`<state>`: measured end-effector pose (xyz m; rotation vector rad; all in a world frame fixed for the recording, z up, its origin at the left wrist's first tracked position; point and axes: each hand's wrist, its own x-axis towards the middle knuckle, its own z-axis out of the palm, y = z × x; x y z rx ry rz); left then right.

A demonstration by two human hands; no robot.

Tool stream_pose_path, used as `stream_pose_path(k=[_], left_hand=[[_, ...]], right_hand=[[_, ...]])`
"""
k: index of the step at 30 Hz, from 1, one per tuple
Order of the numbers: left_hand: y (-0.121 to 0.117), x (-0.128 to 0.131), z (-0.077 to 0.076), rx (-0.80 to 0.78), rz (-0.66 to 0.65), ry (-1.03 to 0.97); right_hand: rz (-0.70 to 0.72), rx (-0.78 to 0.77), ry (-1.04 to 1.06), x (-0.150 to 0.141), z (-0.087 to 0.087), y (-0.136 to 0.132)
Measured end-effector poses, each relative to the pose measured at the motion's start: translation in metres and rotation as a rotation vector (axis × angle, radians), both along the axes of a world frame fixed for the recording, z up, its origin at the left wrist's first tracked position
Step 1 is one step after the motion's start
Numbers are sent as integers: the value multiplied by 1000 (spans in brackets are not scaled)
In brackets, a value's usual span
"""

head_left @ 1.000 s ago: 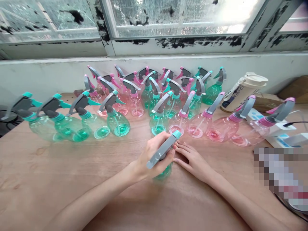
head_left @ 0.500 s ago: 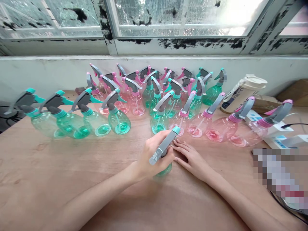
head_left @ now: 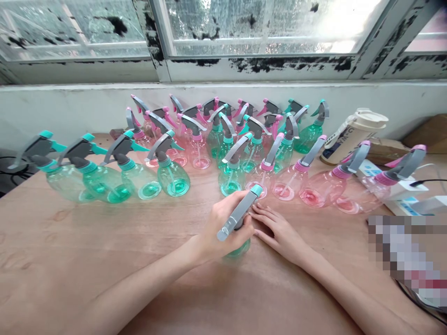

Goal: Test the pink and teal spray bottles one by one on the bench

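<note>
My left hand [head_left: 223,225] is wrapped round the neck of a green spray bottle [head_left: 239,249] with a grey and teal trigger head, standing at the middle of the table. The hand hides most of the bottle's neck and upper body. Close by on the right, my right hand [head_left: 277,230] lies palm down on the wood, fingers stretched out and holding nothing. Just beyond the hands stand another green spray bottle [head_left: 231,179] and a pink spray bottle [head_left: 258,177]. Further left, a green spray bottle [head_left: 173,174] ends a row of similar green ones.
Several pink and green spray bottles crowd the back by the wall. A pink spray bottle [head_left: 323,186] stands in the right-hand row. Behind it are a beige lidded cup [head_left: 354,135] and a white power strip [head_left: 401,186]. A pixelated patch [head_left: 408,256] covers something at the right edge.
</note>
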<state>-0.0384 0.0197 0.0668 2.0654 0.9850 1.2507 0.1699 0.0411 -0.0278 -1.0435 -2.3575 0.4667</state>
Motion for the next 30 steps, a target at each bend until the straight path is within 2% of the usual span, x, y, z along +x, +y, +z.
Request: stream_pose_path(k=[11, 16, 22, 30], left_hand=[[0, 0, 11, -5, 10, 65], [2, 2, 12, -10, 1, 20], [-1, 4, 11, -21, 76, -11], [-2, -1, 10, 20, 47, 56]], right_hand=[[-2, -9, -19, -1, 3, -1], [6, -8, -8, 0, 3, 0], [6, -17, -21, 0, 3, 0], [2, 1, 1, 0, 2, -1]])
